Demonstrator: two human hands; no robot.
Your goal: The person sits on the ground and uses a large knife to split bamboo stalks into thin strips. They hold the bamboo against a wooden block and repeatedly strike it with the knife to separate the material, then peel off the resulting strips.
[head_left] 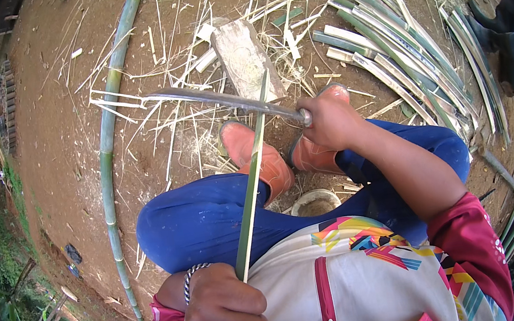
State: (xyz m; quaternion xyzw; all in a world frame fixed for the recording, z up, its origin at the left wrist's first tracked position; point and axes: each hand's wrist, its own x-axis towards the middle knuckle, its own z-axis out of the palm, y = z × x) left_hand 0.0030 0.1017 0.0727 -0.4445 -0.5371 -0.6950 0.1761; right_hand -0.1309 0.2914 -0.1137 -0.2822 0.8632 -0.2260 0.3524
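My left hand (224, 312) is closed around the near end of a long green-skinned bamboo strip (253, 199), close to my belly. The strip slants up and away between my knees, its far tip over a worn wooden block (243, 56). In my right hand (333, 120) is the handle of a machete (224, 99); only the handle's butt shows beside the fist. The long blade points left and crosses the strip near its far end. Whether the edge touches the strip I cannot tell.
Split bamboo strips (391, 48) lie piled at the right. A whole green bamboo pole (107, 159) runs along the left. Pale shavings (179, 99) litter the dirt. Between my orange boots (256, 157) and my body sits a round container (315, 203). Someone's dark boot (513, 55) is at the far right.
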